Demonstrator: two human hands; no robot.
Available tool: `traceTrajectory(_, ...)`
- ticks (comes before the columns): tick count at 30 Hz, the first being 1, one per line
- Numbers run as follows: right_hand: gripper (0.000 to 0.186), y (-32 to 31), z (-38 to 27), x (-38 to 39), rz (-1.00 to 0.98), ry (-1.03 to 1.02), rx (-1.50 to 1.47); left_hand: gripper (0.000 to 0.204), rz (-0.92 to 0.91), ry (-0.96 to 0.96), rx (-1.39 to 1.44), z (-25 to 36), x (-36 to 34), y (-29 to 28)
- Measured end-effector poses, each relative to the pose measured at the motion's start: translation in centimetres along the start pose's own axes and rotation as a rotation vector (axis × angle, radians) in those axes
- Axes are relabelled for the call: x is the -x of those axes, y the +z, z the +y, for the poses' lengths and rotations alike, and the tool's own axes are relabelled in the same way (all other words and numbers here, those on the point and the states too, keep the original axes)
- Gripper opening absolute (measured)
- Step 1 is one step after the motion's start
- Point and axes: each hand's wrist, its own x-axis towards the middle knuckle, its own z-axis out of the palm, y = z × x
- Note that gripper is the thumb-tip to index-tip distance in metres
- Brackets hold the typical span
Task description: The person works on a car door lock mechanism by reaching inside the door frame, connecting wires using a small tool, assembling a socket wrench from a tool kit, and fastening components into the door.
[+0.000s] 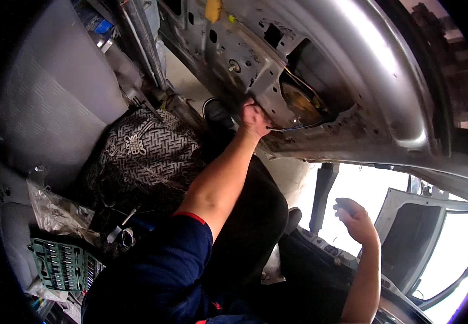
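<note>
My left hand (254, 120) is at the lower edge of a stripped silver car door (277, 86), its fingers curled in and partly hidden. From beside that hand a thin dark wire or rod (298, 126) runs to the large opening in the door's inner panel; whether the fingers grip it is hard to see. Inside the opening a dull yellowish round part (301, 102) shows. My right hand (357, 218) hangs in the air at the right, against the bright ground, apart from the door. Its fingers are loosely bent and shaded, with nothing plainly held.
At the left is a grey car seat (55, 92). A patterned dark cloth (147, 143) lies beside it. A green socket set case (61, 264) is open at the lower left, near clear plastic wrapping (55, 208). Another vehicle door (423, 237) stands at the right.
</note>
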Motion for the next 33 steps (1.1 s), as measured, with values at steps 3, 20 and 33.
traceTrajectory(3, 0.037, 0.1, -1.0, 0.2, 0.007, -0.013, 0.029, 0.048, -0.149, -0.039, 0.107, 0.5, -0.1, 0.9)
traceTrajectory(20, 0.036, 2.9, -8.8, -0.5, -0.123, -0.338, -0.161, 0.066, -0.284, -0.183, 0.282, 0.8, 1.5, 1.9)
traceTrajectory(33, 0.064, 11.7, -19.5, -9.0, 0.554, -0.763, -0.136, 0.072, -0.445, -0.205, 0.206, 2.5, -1.1, -1.6)
